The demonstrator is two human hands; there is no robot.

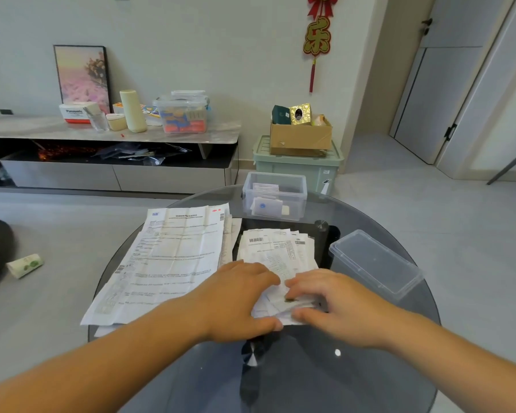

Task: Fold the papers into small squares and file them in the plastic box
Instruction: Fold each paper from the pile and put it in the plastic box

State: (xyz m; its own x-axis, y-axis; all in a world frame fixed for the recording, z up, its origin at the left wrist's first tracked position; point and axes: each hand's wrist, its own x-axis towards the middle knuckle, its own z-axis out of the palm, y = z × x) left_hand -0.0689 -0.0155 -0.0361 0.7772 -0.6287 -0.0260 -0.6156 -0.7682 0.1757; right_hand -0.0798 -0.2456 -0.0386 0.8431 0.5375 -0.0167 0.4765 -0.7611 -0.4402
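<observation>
Thin, limp paper (273, 311) lies near-centre on the table (310, 368). Left hand (239, 299) and right hand (337, 305) pinch its edges with curled fingers. It probably creases easily and slides on glass.

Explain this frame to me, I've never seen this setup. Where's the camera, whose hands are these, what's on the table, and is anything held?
There is only one picture, taken by a wide-angle camera worn on the person's head and looking down. There is no robot. The left hand and right hand are a person's bare hands. Both grip a small paper, apparently mid-fold, at the near end of a pile of slips. Everything lies on a round glass table. Large unfolded sheets lie left of the pile. Behind it stands an open plastic box with folded papers already inside. A clear lid, probably the box's own, lies to the right.
</observation>
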